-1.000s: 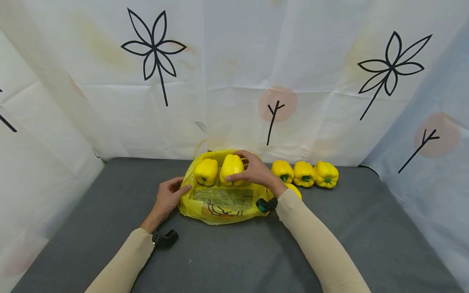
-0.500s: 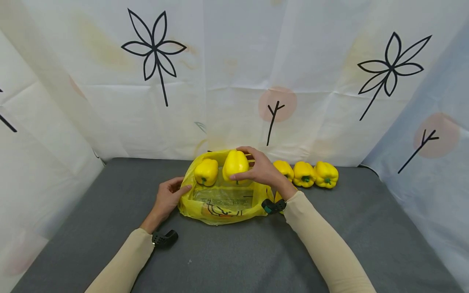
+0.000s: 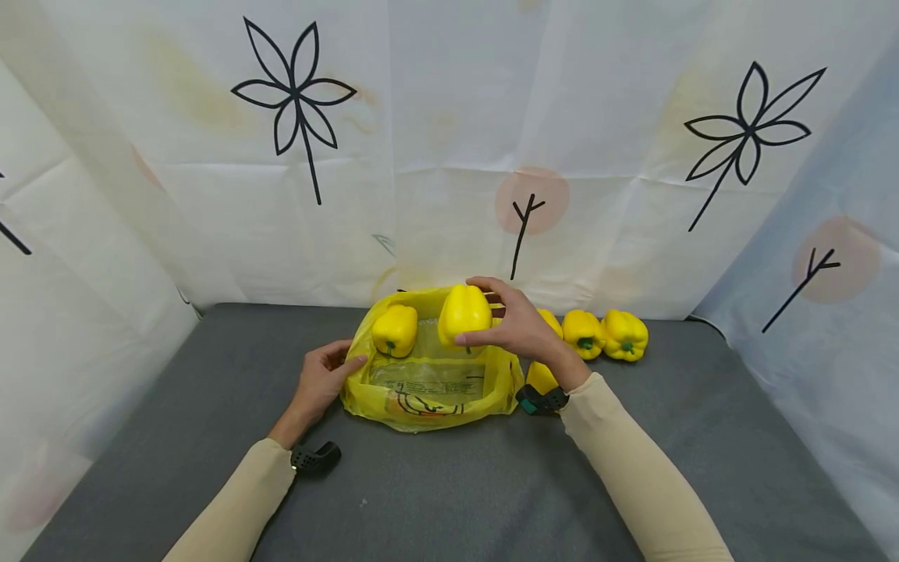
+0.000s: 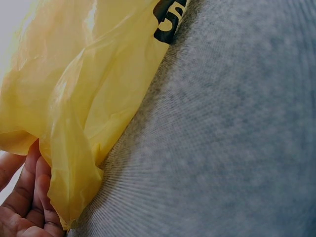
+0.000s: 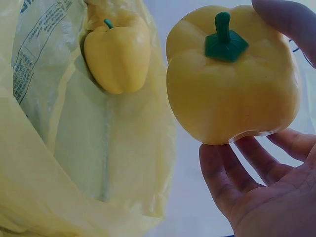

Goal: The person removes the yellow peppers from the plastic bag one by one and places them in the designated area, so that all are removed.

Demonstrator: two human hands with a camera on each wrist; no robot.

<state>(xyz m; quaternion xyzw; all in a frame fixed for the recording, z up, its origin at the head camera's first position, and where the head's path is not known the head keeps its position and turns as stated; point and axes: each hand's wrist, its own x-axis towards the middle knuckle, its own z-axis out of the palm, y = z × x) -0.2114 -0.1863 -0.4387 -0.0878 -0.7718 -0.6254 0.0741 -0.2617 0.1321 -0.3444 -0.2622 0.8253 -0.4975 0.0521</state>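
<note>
Right hand: the right hand [image 3: 516, 324] grips a yellow pepper [image 3: 463, 314] between thumb and fingers, just above centre of the head view, over the open mouth of the bag; in the right wrist view the held pepper [image 5: 232, 79] fills the upper right, green stem toward the camera, fingers [image 5: 232, 177] curled beneath it.
Left hand: the left hand [image 3: 321, 382] pinches the left edge of the yellow plastic bag [image 3: 428, 390]; in the left wrist view its fingers [image 4: 29, 197] at lower left clutch a fold of the bag [image 4: 74, 98].
Bag: lies open on the grey worktop [image 3: 449, 484], at centre frame.
Second pepper: rests inside the bag [image 3: 395, 330], left of the held one, apart from it.
Other peppers: a row [image 3: 604, 334] stands on the worktop right of the bag, partly hidden by the right hand.
Backdrop: a white printed cloth [image 3: 435, 140] fills the upper frame.
</note>
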